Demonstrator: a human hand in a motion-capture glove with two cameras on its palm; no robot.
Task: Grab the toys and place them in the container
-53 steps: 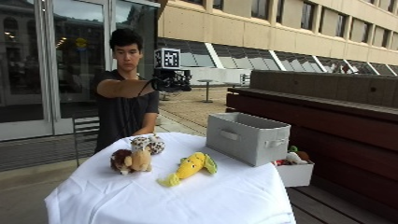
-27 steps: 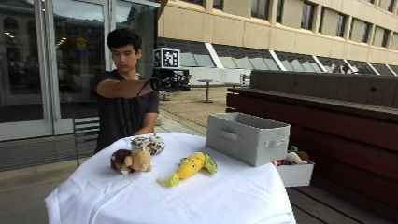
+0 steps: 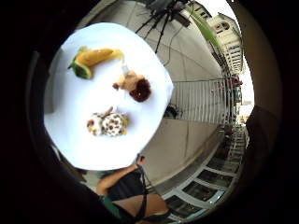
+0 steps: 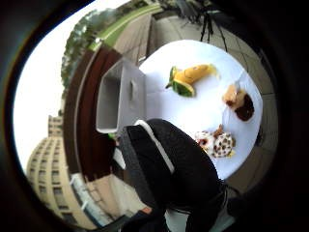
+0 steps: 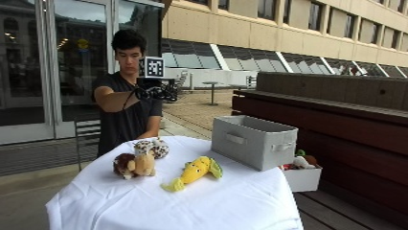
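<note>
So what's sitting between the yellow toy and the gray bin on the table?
Nothing: in the outside view, only bare white tablecloth lies between the yellow toy and the gray bin. The thumb-side palm view shows the same gap.

Three toys beside grey container on table

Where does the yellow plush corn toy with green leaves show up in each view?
Outside view: the yellow plush corn toy lies on the white tablecloth, in front of the grey fabric container.
Thumb side palm view: the toy lies on the cloth next to the container.
Little finger side palm view: the toy lies near the cloth's edge; the container is not in it.
Shared landmark: the brown-maned plush lion.
</note>
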